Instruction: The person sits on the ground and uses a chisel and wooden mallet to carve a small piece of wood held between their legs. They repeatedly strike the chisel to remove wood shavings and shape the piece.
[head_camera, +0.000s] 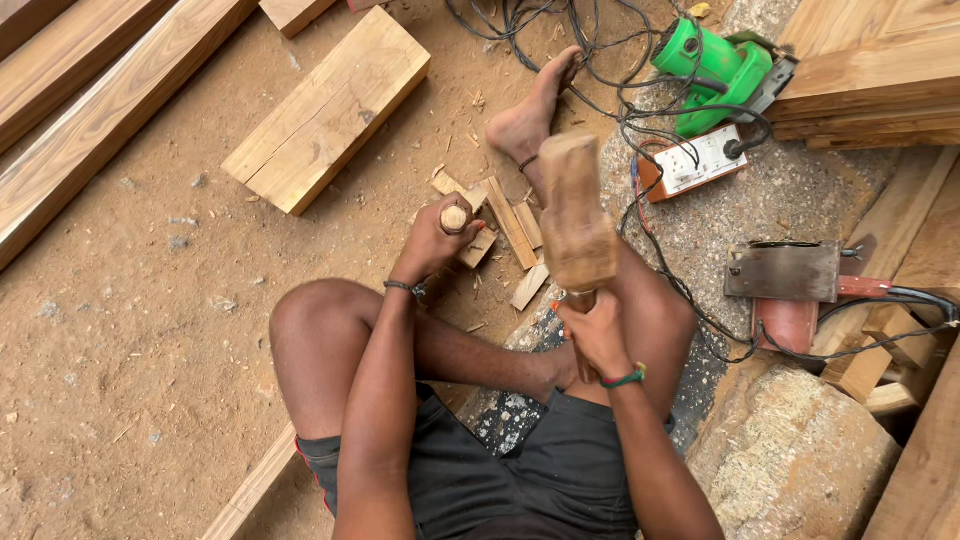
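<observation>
In the head view the person sat on the dirt floor (130, 330) with knees bent and 1 bare foot (528, 115) stretched toward the top edge of the ground. The left hand (437, 240) was closed tightly around the wooden handle of a chisel (455, 217), its round butt end showing above the fist; the blade below was hidden by the hand, so its tip could not be made out. The right hand (597, 335) was wrapped fully around the handle of a wooden mallet (577, 215), whose blocky head was raised over the right leg, just beside the chisel and apart from it.

Small wood offcuts (510, 235) lay scattered on the floor under and around the left hand, between it and the foot. A thick wooden block (330, 110) lay near the top middle of the floor, and long planks (90, 110) ran along the top left corner. To the right, a tangle of black cables (640, 110) crossed the ground beside the foot, leading to a green power tool (715, 70) and a white-and-orange socket box (695, 160). A red power planer (790, 290) with a metal plate sat near the right edge, among stacked timber (870, 70).
</observation>
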